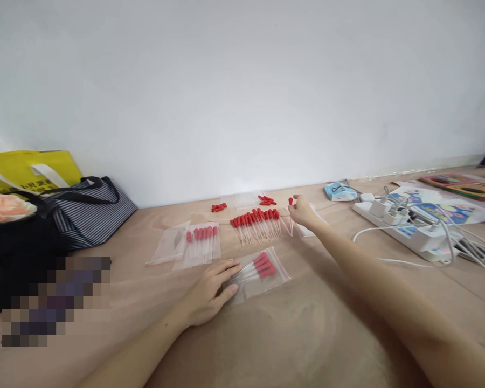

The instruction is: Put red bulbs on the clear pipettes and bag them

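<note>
My left hand (212, 291) rests at the near end of a clear zip bag (244, 291) holding several droppers with red bulbs (265, 264). Its fingers are stretched over the bag's end, thumb apart from them. Farther back, my right hand (303, 213) is closed in a pinch on a dropper whose red bulb (290, 201) shows beside the fingertips. Just left of that hand lies a row of loose red-bulbed droppers (256, 221). Another clear bag (216, 253) with several droppers (202, 237) lies left of the row, partly over a flat clear bag (167, 245).
Loose red bulbs (219, 207) and more red bulbs (267, 200) lie near the wall by clear bags (246, 200). To the right are a blue packet (339, 192), a power strip (408, 231) with cables, and printed sheets (448, 207). A striped bag (101, 213) stands left.
</note>
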A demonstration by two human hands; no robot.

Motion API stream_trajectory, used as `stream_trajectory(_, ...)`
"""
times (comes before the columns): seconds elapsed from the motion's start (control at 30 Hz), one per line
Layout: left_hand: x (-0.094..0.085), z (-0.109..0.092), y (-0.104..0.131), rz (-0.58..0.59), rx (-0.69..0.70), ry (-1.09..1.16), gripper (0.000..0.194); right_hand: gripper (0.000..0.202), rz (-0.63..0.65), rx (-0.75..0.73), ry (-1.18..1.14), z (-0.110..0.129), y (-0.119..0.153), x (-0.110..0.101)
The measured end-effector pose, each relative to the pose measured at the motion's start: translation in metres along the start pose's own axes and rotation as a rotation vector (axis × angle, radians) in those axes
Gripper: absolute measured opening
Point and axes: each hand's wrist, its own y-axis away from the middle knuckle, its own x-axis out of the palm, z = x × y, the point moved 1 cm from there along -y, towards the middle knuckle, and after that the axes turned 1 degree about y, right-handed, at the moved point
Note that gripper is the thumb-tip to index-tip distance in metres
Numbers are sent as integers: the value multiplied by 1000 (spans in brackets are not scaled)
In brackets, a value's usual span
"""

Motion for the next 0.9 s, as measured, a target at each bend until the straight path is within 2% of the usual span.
stream_trajectory(0.07,0,0,0,10,3,-11,40,40,7,-1,-79,-5,22,-10)
stream_trajectory(0.13,-1,-1,-1,12,1,-25,43,42,46,16,-363,-12,48,-14)
stream_trajectory(0.3,-2,-6,-2,6,0,-56,46,47,6,120,-752,-19,97,-8)
stream_trajectory(0.47,-2,-7,-1,3,-1,-73,47,42,17,208,-960,-10,111,-1)
stream_trajectory(0.7,0,-5,-2,13,-16,-71,50,28,207,355,-1095,4,128,4)
stream_trajectory(0.9,1,-3,-2,10,-21,-57,52,28,381,318,-1043,4,131,5)
